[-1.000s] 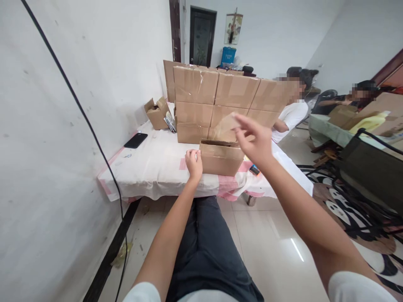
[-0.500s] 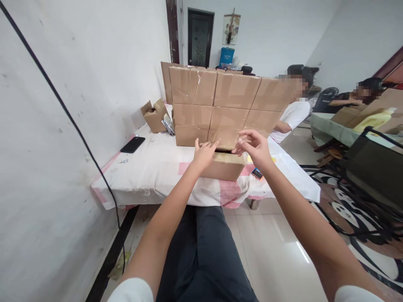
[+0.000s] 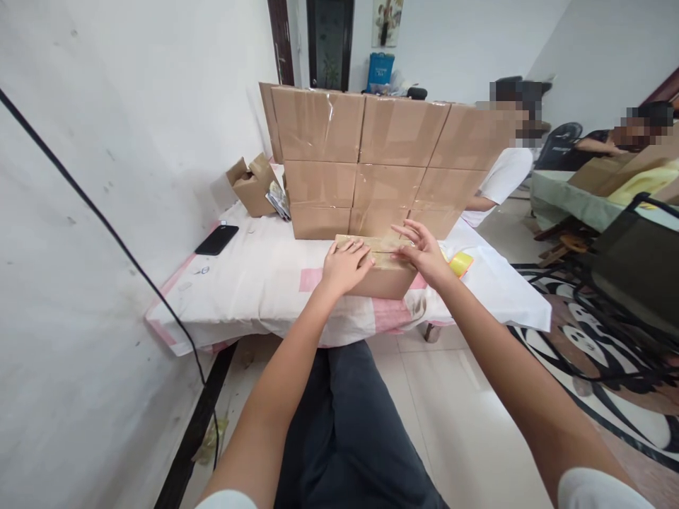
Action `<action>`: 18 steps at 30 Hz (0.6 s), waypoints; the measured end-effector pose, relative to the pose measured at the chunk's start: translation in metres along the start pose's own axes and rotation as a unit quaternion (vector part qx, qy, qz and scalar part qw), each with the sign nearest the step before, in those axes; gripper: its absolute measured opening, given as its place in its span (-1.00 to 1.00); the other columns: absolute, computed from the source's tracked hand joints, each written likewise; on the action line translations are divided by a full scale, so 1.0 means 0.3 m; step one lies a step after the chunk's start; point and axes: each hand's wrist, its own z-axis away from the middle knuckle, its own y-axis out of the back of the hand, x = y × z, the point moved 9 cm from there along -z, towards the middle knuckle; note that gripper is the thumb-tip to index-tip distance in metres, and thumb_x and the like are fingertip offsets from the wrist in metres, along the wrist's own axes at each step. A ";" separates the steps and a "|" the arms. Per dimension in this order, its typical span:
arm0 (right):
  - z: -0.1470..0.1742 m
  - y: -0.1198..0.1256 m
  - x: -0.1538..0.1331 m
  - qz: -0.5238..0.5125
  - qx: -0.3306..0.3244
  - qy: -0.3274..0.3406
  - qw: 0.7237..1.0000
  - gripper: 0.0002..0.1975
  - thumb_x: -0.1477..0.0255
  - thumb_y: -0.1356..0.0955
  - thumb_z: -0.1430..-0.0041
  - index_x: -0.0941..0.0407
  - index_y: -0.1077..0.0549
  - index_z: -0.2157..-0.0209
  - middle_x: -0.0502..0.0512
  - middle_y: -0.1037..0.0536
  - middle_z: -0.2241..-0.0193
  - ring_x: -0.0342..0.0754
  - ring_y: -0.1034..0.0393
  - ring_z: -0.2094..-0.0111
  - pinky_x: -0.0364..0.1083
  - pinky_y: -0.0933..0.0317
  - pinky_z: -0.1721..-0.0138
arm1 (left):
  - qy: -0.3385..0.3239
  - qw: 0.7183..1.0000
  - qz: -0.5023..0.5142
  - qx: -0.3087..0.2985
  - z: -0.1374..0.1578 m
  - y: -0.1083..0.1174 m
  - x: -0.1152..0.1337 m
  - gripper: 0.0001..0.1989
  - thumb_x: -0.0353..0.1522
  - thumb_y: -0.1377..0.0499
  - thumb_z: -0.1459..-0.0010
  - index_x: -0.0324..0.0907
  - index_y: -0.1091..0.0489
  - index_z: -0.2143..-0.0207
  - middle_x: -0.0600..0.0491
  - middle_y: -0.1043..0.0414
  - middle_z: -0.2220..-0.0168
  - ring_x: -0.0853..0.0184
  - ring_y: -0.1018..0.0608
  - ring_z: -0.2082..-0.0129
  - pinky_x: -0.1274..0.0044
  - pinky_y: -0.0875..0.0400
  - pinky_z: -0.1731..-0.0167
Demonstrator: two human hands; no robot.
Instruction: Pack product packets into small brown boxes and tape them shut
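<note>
A small cardboard box (image 3: 385, 284) stands on the cloth-covered table in front of me, its top flaps lying down with a thin seam between them. My left hand (image 3: 347, 266) rests flat on the left part of its top, fingers stretched out. Over the right part is my right hand (image 3: 421, 251), its fingers apart and the lower ones touching the flap by the seam. Beside that hand lies a yellow tape dispenser (image 3: 460, 264), partly hidden by my wrist.
Stacked cardboard boxes (image 3: 318, 127) form a wall behind the small box. To the left are a phone (image 3: 217, 240) and an open carton (image 3: 254, 187). A co-worker in a white sleeve (image 3: 506, 173) sits behind the stack. A black-framed chair (image 3: 631, 268) stands at right.
The box's flaps have come down and its dark opening is covered. My left hand now lies flatter on the top. The view has tilted slightly downward.
</note>
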 end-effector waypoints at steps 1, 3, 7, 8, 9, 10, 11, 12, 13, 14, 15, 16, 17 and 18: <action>0.000 -0.005 0.003 0.005 0.000 0.004 1.000 -0.36 0.34 -0.50 -0.03 -0.13 -0.24 -0.12 0.17 -0.28 -0.33 0.08 -0.61 0.09 0.06 -0.54 0.14 | 0.001 1.000 0.002 0.006 0.002 0.003 0.000 -0.54 -0.08 0.06 -0.40 0.06 -0.39 -0.20 0.11 -0.33 -0.31 0.24 -0.32 -0.35 0.20 0.01 -0.39; 0.000 -0.018 0.004 0.022 -0.007 0.011 1.000 -0.36 0.34 -0.50 -0.04 -0.13 -0.24 -0.13 0.18 -0.23 -0.36 0.09 -0.60 0.06 0.05 -0.53 0.13 | 0.004 1.000 0.006 0.015 0.005 0.006 0.000 -0.56 -0.08 0.04 -0.39 0.08 -0.40 -0.19 0.12 -0.34 -0.30 0.24 -0.32 -0.34 0.22 0.01 -0.39; -0.001 -0.025 -0.014 0.048 -0.006 0.020 0.999 -0.35 0.28 -0.52 -0.04 -0.11 -0.24 -0.12 0.21 -0.33 -0.30 -0.02 -0.62 0.27 -0.01 -0.51 0.23 | 0.012 1.000 0.014 0.018 0.006 0.004 -0.005 -0.58 -0.10 0.01 -0.38 0.09 -0.41 -0.19 0.12 -0.35 -0.29 0.24 -0.32 -0.34 0.21 0.01 -0.39; -0.003 -0.022 -0.019 0.055 -0.002 0.023 0.998 -0.34 0.25 -0.52 -0.04 -0.11 -0.23 -0.13 0.21 -0.38 -0.27 -0.08 -0.59 0.37 -0.03 -0.50 0.31 | 0.011 1.000 0.015 0.019 0.006 0.005 -0.005 -0.58 -0.10 0.00 -0.38 0.09 -0.41 -0.19 0.12 -0.35 -0.29 0.24 -0.33 -0.34 0.21 0.00 -0.39; -0.006 -0.018 -0.023 0.064 0.003 0.024 0.998 -0.32 0.21 -0.53 -0.03 -0.10 -0.23 -0.13 0.21 -0.42 -0.23 -0.14 -0.53 0.47 -0.06 -0.46 0.41 | 0.010 1.000 0.015 0.021 0.006 0.006 -0.005 -0.58 -0.10 0.00 -0.38 0.08 -0.41 -0.19 0.12 -0.36 -0.29 0.24 -0.33 -0.34 0.21 0.00 -0.39; -0.010 -0.013 -0.026 0.074 0.007 0.026 0.997 -0.31 0.18 -0.53 -0.02 -0.09 -0.23 -0.14 0.21 -0.49 -0.17 -0.18 -0.45 0.54 -0.08 -0.41 0.48 | 0.009 1.000 0.015 0.023 0.007 0.009 -0.005 -0.58 -0.10 0.00 -0.38 0.07 -0.41 -0.18 0.11 -0.36 -0.29 0.24 -0.33 -0.34 0.20 -0.01 -0.39; -0.015 -0.008 -0.029 0.082 0.012 0.029 0.996 -0.29 0.15 -0.53 -0.02 -0.08 -0.23 -0.15 0.19 -0.55 -0.09 -0.19 -0.40 0.57 -0.09 -0.37 0.53 | 0.007 1.000 0.014 0.025 0.008 0.011 -0.003 -0.58 -0.10 0.00 -0.38 0.07 -0.41 -0.18 0.11 -0.36 -0.29 0.24 -0.34 -0.33 0.20 -0.01 -0.39; -0.019 -0.003 -0.032 0.089 0.016 0.034 0.995 -0.29 0.14 -0.53 -0.02 -0.06 -0.23 -0.15 0.17 -0.60 0.00 -0.18 -0.38 0.55 -0.10 -0.35 0.52 | 0.005 1.000 0.013 0.027 0.009 0.014 -0.002 -0.58 -0.10 0.00 -0.38 0.07 -0.41 -0.18 0.12 -0.36 -0.29 0.25 -0.34 -0.33 0.20 -0.01 -0.39; -0.024 0.003 -0.035 0.095 0.020 0.042 0.994 -0.30 0.13 -0.52 -0.03 -0.05 -0.24 -0.14 0.15 -0.63 0.08 -0.14 -0.41 0.50 -0.09 -0.37 0.47 | 0.005 1.000 0.012 0.028 0.010 0.016 -0.002 -0.58 -0.10 0.01 -0.38 0.07 -0.41 -0.18 0.12 -0.36 -0.29 0.25 -0.33 -0.33 0.20 -0.01 -0.39; -0.028 0.008 -0.039 0.100 0.024 0.054 0.993 -0.31 0.13 -0.52 -0.04 -0.04 -0.26 -0.14 0.13 -0.64 0.16 -0.10 -0.45 0.42 -0.07 -0.40 0.38 | 0.006 1.000 0.011 0.028 0.010 0.017 -0.001 -0.58 -0.10 0.01 -0.38 0.08 -0.41 -0.18 0.13 -0.35 -0.29 0.25 -0.33 -0.34 0.21 -0.01 -0.39; -0.030 0.013 -0.043 0.105 0.030 0.069 0.992 -0.32 0.13 -0.52 -0.04 -0.03 -0.27 -0.13 0.11 -0.64 0.20 -0.05 -0.49 0.33 -0.04 -0.43 0.28 | 0.008 1.000 0.011 0.028 0.011 0.018 -0.001 -0.58 -0.10 0.01 -0.38 0.10 -0.41 -0.18 0.14 -0.35 -0.29 0.26 -0.33 -0.34 0.22 0.00 -0.39; -0.031 0.016 -0.048 0.109 0.034 0.085 0.990 -0.33 0.13 -0.52 -0.03 -0.04 -0.28 -0.12 0.10 -0.62 0.21 -0.02 -0.50 0.25 -0.01 -0.43 0.20 | 0.010 1.000 0.012 0.027 0.011 0.018 -0.001 -0.59 -0.09 0.02 -0.38 0.11 -0.41 -0.18 0.15 -0.35 -0.29 0.26 -0.33 -0.34 0.23 0.00 -0.40; -0.030 0.018 -0.050 0.110 0.037 0.099 0.988 -0.33 0.14 -0.52 -0.03 -0.06 -0.28 -0.12 0.10 -0.60 0.18 0.00 -0.51 0.20 0.03 -0.44 0.13 | 0.012 0.999 0.013 0.027 0.011 0.017 -0.001 -0.59 -0.10 0.02 -0.38 0.12 -0.41 -0.17 0.16 -0.35 -0.29 0.27 -0.33 -0.34 0.23 0.01 -0.40; -0.029 0.018 -0.050 0.109 0.037 0.110 0.987 -0.33 0.14 -0.52 -0.03 -0.08 -0.27 -0.13 0.10 -0.57 0.11 0.01 -0.52 0.19 0.05 -0.44 0.10 | 0.013 0.999 0.015 0.028 0.011 0.017 -0.002 -0.59 -0.10 0.02 -0.38 0.12 -0.41 -0.17 0.16 -0.35 -0.29 0.27 -0.33 -0.34 0.23 0.02 -0.40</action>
